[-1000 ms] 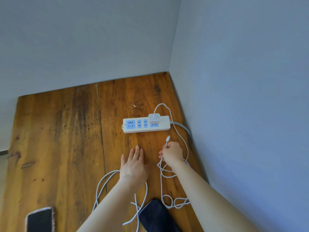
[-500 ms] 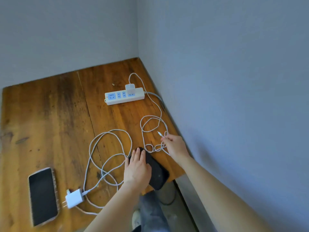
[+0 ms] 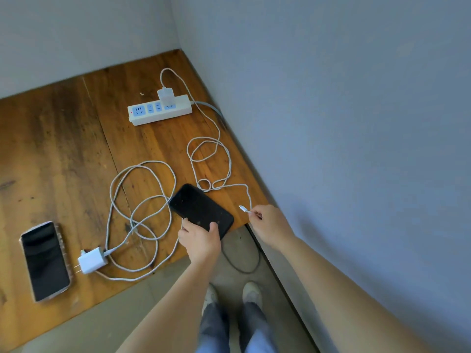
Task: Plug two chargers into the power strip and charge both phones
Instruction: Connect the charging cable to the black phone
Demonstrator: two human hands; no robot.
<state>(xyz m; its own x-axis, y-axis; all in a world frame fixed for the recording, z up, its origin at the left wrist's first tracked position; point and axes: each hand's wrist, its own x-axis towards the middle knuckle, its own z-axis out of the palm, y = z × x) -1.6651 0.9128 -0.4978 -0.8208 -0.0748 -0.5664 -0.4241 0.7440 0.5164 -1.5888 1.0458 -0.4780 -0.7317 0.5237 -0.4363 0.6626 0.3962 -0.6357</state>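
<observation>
Stood at the table's (image 3: 63, 154) near edge, 2 shoes (image 3: 252, 293) on the floor below, a wall close on the right. Left hand (image 3: 200, 240) clamped on the near end of a black phone (image 3: 201, 210), thumb on the screen, fingers underneath; phone's near corner overhung the table edge. Right hand (image 3: 270, 225) just beside, past the table's right corner, pinched the cable (image 3: 216, 146) behind its plug (image 3: 243, 208), plug tip aimed left toward the phone and apart from it. Lay further left, well apart from both hands, near the front edge: a 2nd phone (image 3: 44, 261), face up, screen dark. Between the 2 phones, a loose charger (image 3: 91, 259), prongs pointing left, its cord (image 3: 142, 200) in wide loops toward the black phone. Bare wood across the left half and middle. Farther back, near the corner of the walls, a white strip (image 3: 159, 110) with blue sockets; a 2nd charger (image 3: 165, 95) seated in its rightmost socket, the pinched cable looping from it along the right edge. No readable writing or brand marks anywhere.
</observation>
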